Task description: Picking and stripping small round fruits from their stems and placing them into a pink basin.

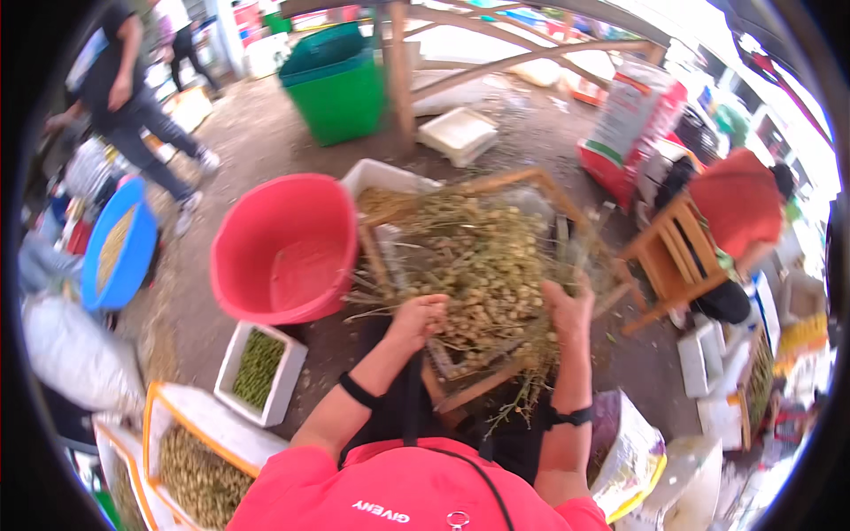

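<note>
A heap of dried plants [485,265] with round, pale-brown pods and thin stems lies on a wood-framed tray [478,388] in front of my knees. At the near left of the heap is my left hand [420,320], its fingers curled against the pods; whether anything is pinched in them is hidden. My right hand [571,308] is on the heap's right side, around a bunch of stems that sticks out above it. Greener stems [524,401] hang over the near right edge. Motion blurs the stems near my right hand.
To the left stand a red plastic tub [282,252] and a white foam box [262,372] of green pods. A foam box of tan pods [206,471] sits lower left. A wooden chair [677,259] and a seated person [737,202] are at right; another person [136,106] is upper left.
</note>
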### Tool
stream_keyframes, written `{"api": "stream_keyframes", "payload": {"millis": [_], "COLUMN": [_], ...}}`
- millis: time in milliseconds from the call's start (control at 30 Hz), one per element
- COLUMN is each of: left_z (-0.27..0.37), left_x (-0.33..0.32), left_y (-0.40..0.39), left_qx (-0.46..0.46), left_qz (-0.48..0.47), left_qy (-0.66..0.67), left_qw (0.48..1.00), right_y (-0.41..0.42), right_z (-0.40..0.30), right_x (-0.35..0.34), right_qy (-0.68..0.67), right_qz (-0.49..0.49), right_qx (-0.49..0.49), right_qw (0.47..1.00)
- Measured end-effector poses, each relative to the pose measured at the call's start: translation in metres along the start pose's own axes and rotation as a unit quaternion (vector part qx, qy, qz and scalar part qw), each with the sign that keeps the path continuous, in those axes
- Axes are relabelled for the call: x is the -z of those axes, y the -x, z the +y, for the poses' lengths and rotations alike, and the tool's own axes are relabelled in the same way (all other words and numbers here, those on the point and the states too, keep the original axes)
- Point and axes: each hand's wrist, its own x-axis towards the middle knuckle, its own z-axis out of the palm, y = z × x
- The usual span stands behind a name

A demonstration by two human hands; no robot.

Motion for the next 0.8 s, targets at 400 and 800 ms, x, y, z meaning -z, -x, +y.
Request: {"api": "stream_keyframes", "payload": {"millis": [400,800], "left_z": [-0.013,0.003], "left_x": [-0.038,-0.023], "left_y": [0.002,0.009], "left_qx": [-0.158,-0.221], "left_qz": [0.057,0.019], "left_qy": [-0.036,0.020], "left_qw": [0.985,0.975], "right_y": [0.031,0.035], "right_z": [0.026,0.050], "right_x": [-0.062,-0.087], "right_qy": [0.171,0.065], "right_qz": [-0.314,-0.251], "right_qx": [-0.057,-0.014], "right_qw": [0.932,0.966]}}
